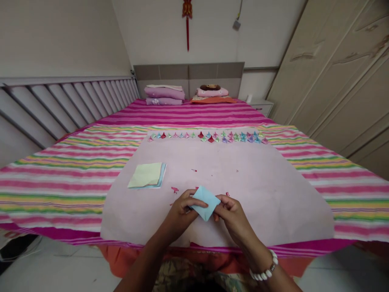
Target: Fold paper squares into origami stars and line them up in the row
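A light blue folded paper [206, 202] is held between both hands just above a pale pink sheet [258, 182] spread on the bed. My left hand [181, 208] pinches its left edge with closed fingers. My right hand [230, 210] pinches the right edge; a white bead bracelet [265, 271] sits on that wrist. A small stack of square papers [147, 175], pale yellow on top, lies to the left of the hands. A row of several small folded paper shapes [209, 136] in mixed colours lines the far edge of the pink sheet.
The bed carries a striped pink, green and yellow cover [60, 174]. Folded bedding and pillows [164, 94] lie by the headboard. A slatted rail [60, 105] runs on the left, a wardrobe [340, 73] stands on the right. Tiny paper scraps [174, 189] dot the sheet.
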### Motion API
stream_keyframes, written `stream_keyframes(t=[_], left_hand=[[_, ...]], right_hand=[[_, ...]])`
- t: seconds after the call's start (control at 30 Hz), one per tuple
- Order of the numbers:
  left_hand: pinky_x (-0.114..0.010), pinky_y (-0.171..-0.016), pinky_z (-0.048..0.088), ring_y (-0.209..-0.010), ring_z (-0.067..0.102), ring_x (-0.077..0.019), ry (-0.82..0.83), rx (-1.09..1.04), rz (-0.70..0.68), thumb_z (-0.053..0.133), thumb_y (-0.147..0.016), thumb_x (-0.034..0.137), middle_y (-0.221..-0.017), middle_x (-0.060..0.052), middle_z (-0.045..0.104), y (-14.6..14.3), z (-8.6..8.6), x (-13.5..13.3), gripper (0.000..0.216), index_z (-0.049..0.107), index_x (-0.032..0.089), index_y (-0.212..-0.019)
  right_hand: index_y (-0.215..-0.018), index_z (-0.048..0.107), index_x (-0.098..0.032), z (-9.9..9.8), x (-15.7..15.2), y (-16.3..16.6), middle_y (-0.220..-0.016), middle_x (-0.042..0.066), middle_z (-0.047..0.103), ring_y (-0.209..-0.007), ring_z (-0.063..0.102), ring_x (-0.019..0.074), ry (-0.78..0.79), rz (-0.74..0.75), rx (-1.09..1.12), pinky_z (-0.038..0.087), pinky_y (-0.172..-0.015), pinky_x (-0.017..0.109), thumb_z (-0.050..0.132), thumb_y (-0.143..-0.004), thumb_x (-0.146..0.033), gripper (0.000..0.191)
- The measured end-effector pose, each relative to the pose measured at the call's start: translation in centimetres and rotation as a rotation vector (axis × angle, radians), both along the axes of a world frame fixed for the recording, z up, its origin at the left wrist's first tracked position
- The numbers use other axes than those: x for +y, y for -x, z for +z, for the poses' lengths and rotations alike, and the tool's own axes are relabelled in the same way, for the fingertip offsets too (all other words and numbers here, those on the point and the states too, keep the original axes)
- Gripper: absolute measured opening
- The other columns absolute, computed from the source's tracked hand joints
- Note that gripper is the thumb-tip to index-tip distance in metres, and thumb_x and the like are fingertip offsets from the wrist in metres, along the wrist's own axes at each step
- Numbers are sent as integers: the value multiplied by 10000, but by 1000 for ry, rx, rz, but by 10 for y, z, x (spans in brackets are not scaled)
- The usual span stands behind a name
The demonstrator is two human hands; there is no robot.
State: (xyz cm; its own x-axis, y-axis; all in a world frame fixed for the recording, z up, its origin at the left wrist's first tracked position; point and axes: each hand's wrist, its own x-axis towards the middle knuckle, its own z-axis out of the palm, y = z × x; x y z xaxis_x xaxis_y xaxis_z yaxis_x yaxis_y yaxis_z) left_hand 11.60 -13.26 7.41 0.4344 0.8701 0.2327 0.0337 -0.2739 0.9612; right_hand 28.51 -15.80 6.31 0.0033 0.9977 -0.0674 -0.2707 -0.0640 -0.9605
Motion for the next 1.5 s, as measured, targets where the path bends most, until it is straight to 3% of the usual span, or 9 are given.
stream_keyframes(t=[0.3, 0.43, 0.53, 0.63, 0.7, 0.9, 1.03, 1.27, 1.5], left_hand=[[-324, -858, 482, -1064, 560, -208, -87, 118, 17, 560, -774, 84, -1097, -81, 539, 3, 6, -1, 253, 723, 239, -890], [-383, -955, 439, -1146, 521, -261, -116, 132, 16, 742, -659, 173, -1188, -97, 534, 2, 5, -4, 275, 720, 233, -926], [-401, -929, 455, -1127, 547, -284, 37, -33, 144, 764, -660, 313, -1255, -121, 537, -2, 4, -3, 314, 701, 207, -948], [-378, -791, 509, -945, 641, -243, 282, -190, 268, 760, -661, 360, -1231, -142, 576, -8, 4, -1, 590, 567, 206, -1197], [-359, -755, 507, -868, 656, -224, 381, -203, 267, 808, -592, 342, -1121, -135, 640, -11, 5, 0, 747, 510, 182, -1257], [-268, -652, 443, -660, 595, -159, 451, -88, 163, 783, -617, 370, -691, -7, 670, -14, 7, -2, 305, 700, 131, -787], [-237, -581, 385, -571, 516, -123, 413, -53, 165, 751, -641, 402, -570, 27, 585, -12, 4, 0, 276, 675, 137, -642], [-214, -485, 283, -485, 389, -84, 307, 84, 298, 782, -592, 374, -468, 67, 423, -2, 6, 6, 319, 575, 153, -495], [-259, -663, 436, -649, 579, -149, 341, -42, 310, 761, -636, 378, -604, 1, 655, 11, 12, 10, 227, 698, 166, -589]], right_hand=[[-749, 684, -150, 3, -1, -1, -516, -1, 580, -499, 479, 124, 10, 113, 144, 362, -539, 252, 677, -704, -343, 198], [-650, 644, -163, 0, 2, 1, -444, -46, 506, -429, 400, 91, 38, 16, 38, 295, -473, 230, 765, -646, -379, 247], [-616, 629, -163, -2, 3, 1, -440, -51, 498, -426, 388, 85, 30, -24, 14, 276, -462, 224, 785, -622, -381, 268], [-630, 644, -156, -3, 3, 1, -450, -53, 490, -431, 375, 79, 20, -33, -8, 260, -457, 220, 787, -624, -368, 256], [-628, 644, -158, -3, 3, 1, -457, -55, 477, -432, 364, 79, 11, -35, -21, 255, -449, 220, 786, -623, -376, 260], [-591, 617, -173, -3, 3, 3, -444, -68, 424, -434, 344, 84, 0, -47, -65, 254, -442, 220, 792, -602, -387, 278], [-545, 606, -174, 0, 2, 3, -458, -53, 442, -459, 357, 91, 1, -39, -59, 259, -462, 228, 779, -622, -374, 276], [-570, 684, -180, 0, 2, -1, -512, -30, 511, -506, 374, 101, -9, -70, -48, 286, -499, 236, 779, -611, -333, 184], [-584, 700, -183, 1, 3, -4, -544, -19, 557, -530, 389, 108, -15, -111, -16, 301, -518, 243, 758, -634, -296, 137]])
